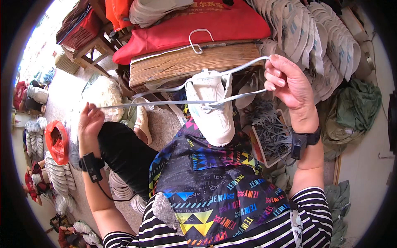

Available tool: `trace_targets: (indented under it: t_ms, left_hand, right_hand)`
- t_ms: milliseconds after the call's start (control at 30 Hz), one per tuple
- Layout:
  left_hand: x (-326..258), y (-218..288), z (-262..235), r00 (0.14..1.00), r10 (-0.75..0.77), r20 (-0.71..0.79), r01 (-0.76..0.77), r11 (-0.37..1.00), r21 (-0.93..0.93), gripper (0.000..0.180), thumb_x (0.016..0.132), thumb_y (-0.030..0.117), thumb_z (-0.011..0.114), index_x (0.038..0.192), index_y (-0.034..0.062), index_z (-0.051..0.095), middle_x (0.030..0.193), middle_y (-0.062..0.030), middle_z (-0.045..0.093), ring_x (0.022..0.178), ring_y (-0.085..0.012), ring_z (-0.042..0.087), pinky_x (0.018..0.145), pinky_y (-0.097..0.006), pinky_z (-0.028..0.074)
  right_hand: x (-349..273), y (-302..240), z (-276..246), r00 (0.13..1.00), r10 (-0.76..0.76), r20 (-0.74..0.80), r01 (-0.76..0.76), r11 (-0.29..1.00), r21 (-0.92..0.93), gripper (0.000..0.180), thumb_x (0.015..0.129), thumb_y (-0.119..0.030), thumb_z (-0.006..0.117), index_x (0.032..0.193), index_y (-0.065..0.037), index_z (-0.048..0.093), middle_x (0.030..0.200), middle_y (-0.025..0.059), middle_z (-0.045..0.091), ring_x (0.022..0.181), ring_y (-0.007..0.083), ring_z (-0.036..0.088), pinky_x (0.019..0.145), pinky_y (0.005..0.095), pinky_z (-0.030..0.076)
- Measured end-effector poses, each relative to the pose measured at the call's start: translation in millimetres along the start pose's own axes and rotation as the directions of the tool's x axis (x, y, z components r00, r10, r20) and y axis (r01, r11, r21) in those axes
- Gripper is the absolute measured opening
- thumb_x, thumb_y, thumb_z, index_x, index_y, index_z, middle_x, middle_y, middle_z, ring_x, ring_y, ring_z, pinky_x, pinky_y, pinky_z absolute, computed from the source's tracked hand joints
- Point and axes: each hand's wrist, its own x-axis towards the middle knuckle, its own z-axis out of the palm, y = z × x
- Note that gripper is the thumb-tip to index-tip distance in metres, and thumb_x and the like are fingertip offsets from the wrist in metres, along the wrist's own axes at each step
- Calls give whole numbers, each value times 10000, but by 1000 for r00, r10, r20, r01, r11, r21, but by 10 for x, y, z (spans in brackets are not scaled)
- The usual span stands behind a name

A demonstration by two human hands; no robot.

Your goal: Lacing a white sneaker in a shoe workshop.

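A white knit sneaker (216, 125) rests toe toward me at the near edge of a wooden bench, above my patterned apron (223, 190). Its pale grey-blue shoelace (165, 102) is threaded through the lower eyelets and stretched wide to both sides. My left hand (91, 120), out to the left, is closed in a pinch on one stretch of lace. Raised at the right, my right hand (291, 80) has its fingers curled round the lace, with one strand running from the upper fingers and another from below them. The upper strand passes behind the shoe's tongue.
The wooden bench (178, 64) carries a red cloth (231, 25) and a white wire hook (201, 41). A tray of loose grey laces (271, 134) lies right of my knees. Stacked white shoe uppers (289, 29) fill the back right. An orange bag (57, 140) sits at left.
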Motion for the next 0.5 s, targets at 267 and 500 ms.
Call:
trace_targets:
  t_ms: [267, 500]
  left_hand:
    - [-207, 153, 383, 969, 226, -104, -230, 973, -30, 238, 1007, 152, 444, 1139, 29, 599, 1040, -62, 643, 838, -166, 540, 809, -355, 445]
    - [194, 2142, -1008, 981, 97, 167, -99, 995, 0, 216, 974, 109, 509, 1154, 10, 576, 893, -41, 602, 645, -116, 441, 570, -253, 338]
  right_hand:
    - [95, -665, -264, 989, -116, -90, 132, 971, 201, 296, 1005, -86, 456, 1256, 72, 459, 704, -17, 401, 569, 74, 392, 570, 228, 379]
    - [-147, -2576, -1590, 942, -333, -39, 330, 941, -69, 412, 978, -7, 431, 1372, 94, 369, 745, 16, 447, 542, 61, 396, 459, 180, 320]
